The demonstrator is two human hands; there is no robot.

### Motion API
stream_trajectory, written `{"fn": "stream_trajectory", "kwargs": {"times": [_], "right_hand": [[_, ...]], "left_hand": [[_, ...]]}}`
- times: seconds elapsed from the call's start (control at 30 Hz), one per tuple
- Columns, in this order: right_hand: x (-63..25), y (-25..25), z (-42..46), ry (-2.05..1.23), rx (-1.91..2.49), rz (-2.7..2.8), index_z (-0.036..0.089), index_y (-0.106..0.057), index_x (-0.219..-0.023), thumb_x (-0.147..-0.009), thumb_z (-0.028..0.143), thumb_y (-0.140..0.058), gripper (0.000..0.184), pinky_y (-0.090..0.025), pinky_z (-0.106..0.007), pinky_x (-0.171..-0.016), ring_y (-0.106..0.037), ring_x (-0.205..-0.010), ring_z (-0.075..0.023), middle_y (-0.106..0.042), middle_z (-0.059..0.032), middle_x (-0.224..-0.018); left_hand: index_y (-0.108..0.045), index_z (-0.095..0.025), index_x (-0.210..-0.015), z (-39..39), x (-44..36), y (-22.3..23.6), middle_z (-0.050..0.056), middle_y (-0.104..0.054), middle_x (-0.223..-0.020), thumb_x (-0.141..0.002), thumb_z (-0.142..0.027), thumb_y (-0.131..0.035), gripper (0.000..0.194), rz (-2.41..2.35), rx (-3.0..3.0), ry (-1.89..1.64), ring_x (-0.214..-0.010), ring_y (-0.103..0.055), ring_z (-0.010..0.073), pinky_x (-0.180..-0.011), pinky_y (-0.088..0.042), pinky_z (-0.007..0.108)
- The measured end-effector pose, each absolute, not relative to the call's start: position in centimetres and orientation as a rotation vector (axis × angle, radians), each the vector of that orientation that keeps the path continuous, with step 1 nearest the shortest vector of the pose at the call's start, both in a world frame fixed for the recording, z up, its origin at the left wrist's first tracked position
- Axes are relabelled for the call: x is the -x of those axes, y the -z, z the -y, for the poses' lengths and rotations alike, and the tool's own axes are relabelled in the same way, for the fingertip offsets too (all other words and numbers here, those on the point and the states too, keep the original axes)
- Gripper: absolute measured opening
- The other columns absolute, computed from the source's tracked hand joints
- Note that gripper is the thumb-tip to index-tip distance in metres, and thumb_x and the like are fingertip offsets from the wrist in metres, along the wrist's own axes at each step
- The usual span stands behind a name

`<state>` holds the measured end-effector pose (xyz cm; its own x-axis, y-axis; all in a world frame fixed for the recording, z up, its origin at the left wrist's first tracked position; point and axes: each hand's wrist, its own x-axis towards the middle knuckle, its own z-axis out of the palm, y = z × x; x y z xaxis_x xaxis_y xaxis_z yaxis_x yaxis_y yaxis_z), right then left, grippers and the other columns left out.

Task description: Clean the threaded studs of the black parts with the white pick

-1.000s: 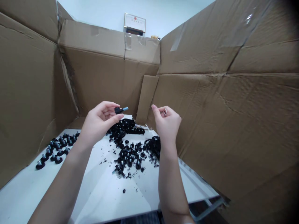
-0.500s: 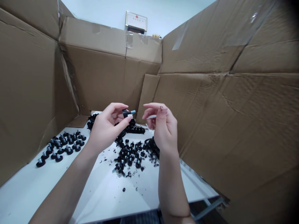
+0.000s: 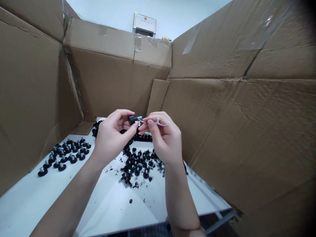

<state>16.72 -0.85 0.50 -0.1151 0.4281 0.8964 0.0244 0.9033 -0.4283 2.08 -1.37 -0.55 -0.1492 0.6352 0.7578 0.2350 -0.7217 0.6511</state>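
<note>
My left hand [image 3: 111, 135] is raised above the white table [image 3: 37, 200] and pinches a small black knob with a short metal stud [image 3: 133, 119] that points right. My right hand [image 3: 163, 140] is closed on a thin white tool [image 3: 160, 122], and its fingertips meet the stud's tip. Below both hands lies a loose heap of black knobs and small black rings [image 3: 137, 164].
Several finished black knobs stand in rows [image 3: 65, 156] at the table's left. Another pile of black parts [image 3: 98, 126] lies at the back. Tall cardboard walls [image 3: 237, 131] close in the left, back and right. The table's near edge [image 3: 148, 227] is below my forearms.
My hands have come together: the left moved right with the knob, and the right moved left until its fingertips reached the stud.
</note>
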Motion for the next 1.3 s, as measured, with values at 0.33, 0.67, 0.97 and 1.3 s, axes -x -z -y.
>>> {"fn": "stream_trajectory", "kwargs": {"times": [0.33, 0.67, 0.97, 1.3], "right_hand": [[-16.2, 0.0, 0.3, -0.284, 0.367, 1.651, 0.020, -0.063, -0.090, -0.094, 0.020, -0.051, 0.013, -0.059, -0.023, -0.063, -0.063, -0.064, -0.0055, -0.056, -0.0006, -0.093], [-15.8, 0.2, 0.2, -0.255, 0.368, 1.611, 0.020, -0.061, -0.089, -0.096, 0.023, -0.049, 0.014, -0.058, -0.025, -0.062, -0.062, -0.064, -0.0068, -0.056, -0.0014, -0.092], [-15.5, 0.2, 0.2, -0.198, 0.407, 1.596, 0.020, -0.058, -0.088, -0.096, 0.023, -0.047, 0.014, -0.056, -0.023, -0.061, -0.060, -0.063, -0.0060, -0.056, -0.0016, -0.091], [-15.0, 0.6, 0.0, 0.099, 0.399, 1.600, 0.022, -0.057, -0.093, -0.095, 0.018, -0.045, 0.013, -0.055, -0.029, -0.062, -0.060, -0.075, -0.0128, -0.057, -0.0046, -0.090]], "left_hand": [[-0.064, -0.019, -0.095, 1.2, -2.1, 0.5, 0.001, -0.066, -0.088, -0.076, -0.022, -0.071, 0.020, -0.996, -1.820, -1.930, -0.072, -0.063, 0.0110, -0.067, -0.055, 0.023], [-0.064, -0.020, -0.096, 1.2, -2.1, 0.7, 0.000, -0.067, -0.082, -0.077, -0.022, -0.071, 0.021, -0.953, -1.800, -1.894, -0.074, -0.066, 0.0128, -0.068, -0.057, 0.024], [-0.064, -0.019, -0.097, 1.2, -2.4, 0.8, 0.003, -0.069, -0.093, -0.077, -0.022, -0.071, 0.021, -0.982, -1.884, -1.949, -0.080, -0.068, 0.0140, -0.076, -0.058, 0.027], [-0.063, -0.019, -0.093, 1.7, -2.3, 0.8, 0.002, -0.068, -0.090, -0.077, -0.025, -0.072, 0.020, -1.057, -1.927, -2.020, -0.076, -0.068, 0.0130, -0.074, -0.058, 0.026]]}}
